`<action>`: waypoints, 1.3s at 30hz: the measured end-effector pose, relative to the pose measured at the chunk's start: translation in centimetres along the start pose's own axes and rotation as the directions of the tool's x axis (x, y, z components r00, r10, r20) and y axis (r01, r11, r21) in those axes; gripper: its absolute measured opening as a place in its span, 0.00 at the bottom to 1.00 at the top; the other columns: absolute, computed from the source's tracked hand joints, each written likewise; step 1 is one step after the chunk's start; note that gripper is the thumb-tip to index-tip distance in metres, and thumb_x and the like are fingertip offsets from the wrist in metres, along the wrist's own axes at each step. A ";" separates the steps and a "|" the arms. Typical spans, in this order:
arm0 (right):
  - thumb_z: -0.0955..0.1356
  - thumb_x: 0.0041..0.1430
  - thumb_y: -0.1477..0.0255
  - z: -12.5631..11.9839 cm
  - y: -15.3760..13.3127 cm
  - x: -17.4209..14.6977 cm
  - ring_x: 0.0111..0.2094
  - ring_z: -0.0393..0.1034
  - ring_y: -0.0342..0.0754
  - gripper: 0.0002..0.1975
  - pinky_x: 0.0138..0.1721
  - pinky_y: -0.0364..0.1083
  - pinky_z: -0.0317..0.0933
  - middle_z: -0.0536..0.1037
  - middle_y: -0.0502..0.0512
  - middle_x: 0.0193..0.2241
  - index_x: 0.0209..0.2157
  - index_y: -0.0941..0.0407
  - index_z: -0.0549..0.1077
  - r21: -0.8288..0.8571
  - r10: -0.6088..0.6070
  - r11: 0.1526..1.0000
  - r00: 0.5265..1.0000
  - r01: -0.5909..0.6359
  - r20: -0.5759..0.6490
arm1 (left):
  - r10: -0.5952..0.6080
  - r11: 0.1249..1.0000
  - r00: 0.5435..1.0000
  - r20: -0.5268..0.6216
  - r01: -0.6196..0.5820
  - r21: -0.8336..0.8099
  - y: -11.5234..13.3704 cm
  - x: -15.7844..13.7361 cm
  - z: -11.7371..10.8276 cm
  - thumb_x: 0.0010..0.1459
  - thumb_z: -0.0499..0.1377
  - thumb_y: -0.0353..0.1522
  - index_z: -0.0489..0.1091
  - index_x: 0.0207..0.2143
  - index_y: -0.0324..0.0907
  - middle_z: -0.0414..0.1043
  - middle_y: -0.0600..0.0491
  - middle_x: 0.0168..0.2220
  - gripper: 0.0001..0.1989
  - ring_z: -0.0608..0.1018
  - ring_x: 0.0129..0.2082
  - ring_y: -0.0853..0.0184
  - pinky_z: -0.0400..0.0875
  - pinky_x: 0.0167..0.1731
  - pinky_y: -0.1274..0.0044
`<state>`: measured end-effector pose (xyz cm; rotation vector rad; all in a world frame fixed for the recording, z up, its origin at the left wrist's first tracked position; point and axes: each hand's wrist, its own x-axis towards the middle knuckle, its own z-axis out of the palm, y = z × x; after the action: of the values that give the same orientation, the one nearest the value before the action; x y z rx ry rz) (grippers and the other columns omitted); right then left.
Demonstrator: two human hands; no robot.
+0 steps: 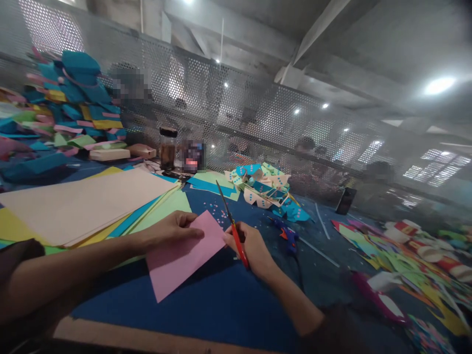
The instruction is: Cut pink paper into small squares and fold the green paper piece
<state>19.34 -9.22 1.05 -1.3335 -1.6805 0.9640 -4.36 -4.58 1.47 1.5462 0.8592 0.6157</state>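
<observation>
"One pink paper sheet point(184, 260) is pinched by the left hand point(177, 228), the grip narrowed between thumb and fingers. And the right?"

"By the right hand point(254, 248), a pair of red-handled scissors point(237, 238) is held, its blades pointed away. The sheet's right corner is met by the fingertips; whether it is pinched there cannot be told."

"Where is the sheet held?"

"At a slant, over the near middle of the blue-topped bench point(206, 314)."

"What is seen around it?"

"Paper confetti point(217, 212) is strewn just beyond. To the left, a pale pink sheet point(92, 204) is laid over yellow, blue and green ones. Near the right hand, a blue hot glue gun point(289, 236) is set down."

"Farther out?"

"Dotted paper cutouts point(263, 189) are heaped past the confetti; behind them a perforated metal screen point(206, 98) is raised, with a dark-lidded jar point(168, 151) placed near it."
</observation>
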 end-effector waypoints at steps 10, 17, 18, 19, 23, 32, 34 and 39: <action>0.65 0.57 0.68 -1.4 -0.6 -0.3 0.26 0.66 0.43 0.07 0.28 0.41 0.57 0.73 0.47 0.26 0.38 0.54 0.70 -0.313 -0.015 0.950 0.999 0.004 -0.034 | -0.043 0.990 0.990 -0.133 0.024 -0.140 0.4 0.0 -1.0 0.50 0.66 0.43 0.71 0.34 0.40 0.76 0.51 0.29 0.17 0.76 0.24 0.67 0.67 0.23 0.78; 0.65 0.60 0.59 -1.9 -0.3 -0.3 0.26 0.63 0.45 0.14 0.28 0.43 0.49 0.72 0.48 0.25 0.27 0.53 0.63 -0.594 -0.056 0.804 0.997 0.012 -0.055 | 0.058 0.983 0.993 -0.099 -0.074 -0.167 0.3 0.5 -1.6 0.51 0.67 0.42 0.72 0.33 0.39 0.74 0.54 0.28 0.15 0.73 0.24 0.70 0.62 0.24 0.79; 0.65 0.60 0.58 -1.9 -0.3 -0.3 0.26 0.62 0.45 0.14 0.28 0.43 0.48 0.72 0.48 0.25 0.27 0.53 0.63 -0.604 -0.050 0.797 0.997 0.009 -0.051 | 0.060 0.984 0.993 -0.104 -0.076 -0.164 0.4 0.5 -1.6 0.51 0.67 0.42 0.72 0.33 0.39 0.73 0.54 0.27 0.15 0.73 0.24 0.70 0.62 0.24 0.80; 0.65 0.60 0.58 -1.9 -0.3 -0.2 0.25 0.62 0.45 0.15 0.28 0.43 0.48 0.71 0.48 0.24 0.27 0.53 0.63 -0.607 -0.042 0.795 0.998 0.007 -0.045 | 0.064 0.986 0.991 -0.117 -0.081 -0.148 0.5 0.4 -1.7 0.51 0.67 0.42 0.71 0.32 0.39 0.72 0.55 0.26 0.15 0.71 0.23 0.71 0.60 0.23 0.80; 0.65 0.60 0.55 -2.0 -0.2 -0.1 0.25 0.61 0.45 0.17 0.28 0.43 0.49 0.71 0.48 0.24 0.27 0.53 0.64 -0.555 0.000 0.832 1.000 0.004 0.006 | 0.133 0.991 0.972 -0.192 -0.135 0.003 0.9 0.4 -2.3 0.52 0.66 0.42 0.66 0.24 0.39 0.65 0.58 0.21 0.17 0.65 0.20 0.74 0.52 0.20 0.80; 0.65 0.61 0.53 -2.1 -0.5 -0.5 0.25 0.63 0.44 0.19 0.27 0.43 0.49 0.71 0.47 0.23 0.27 0.54 0.63 -0.517 0.071 0.856 0.993 -0.014 0.092 | 0.157 0.988 0.956 -0.249 -0.151 0.045 1.2 0.8 -3.4 0.50 0.65 0.37 0.65 0.22 0.39 0.65 0.57 0.21 0.14 0.65 0.21 0.73 0.50 0.20 0.80; 0.64 0.61 0.53 -2.2 -0.5 -0.5 0.25 0.64 0.44 0.19 0.27 0.43 0.49 0.71 0.48 0.23 0.27 0.54 0.64 -0.517 0.075 0.856 0.993 -0.015 0.096 | 0.169 0.986 0.951 -0.260 -0.161 0.052 1.2 0.8 -3.6 0.50 0.65 0.36 0.65 0.21 0.39 0.65 0.57 0.21 0.14 0.65 0.21 0.73 0.51 0.20 0.81; 0.65 0.61 0.54 -2.2 -0.7 -0.5 0.25 0.63 0.44 0.18 0.27 0.43 0.48 0.72 0.48 0.24 0.27 0.54 0.64 -0.536 0.096 0.844 0.990 -0.028 0.099 | 0.182 0.983 0.944 -0.274 -0.165 0.083 0.8 1.0 -4.1 0.54 0.63 0.39 0.66 0.21 0.39 0.65 0.56 0.21 0.16 0.66 0.20 0.73 0.51 0.19 0.81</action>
<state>21.15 -9.61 2.56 -1.7225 -2.1114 0.6359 -6.88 -1.39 2.80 1.6227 0.9656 0.9632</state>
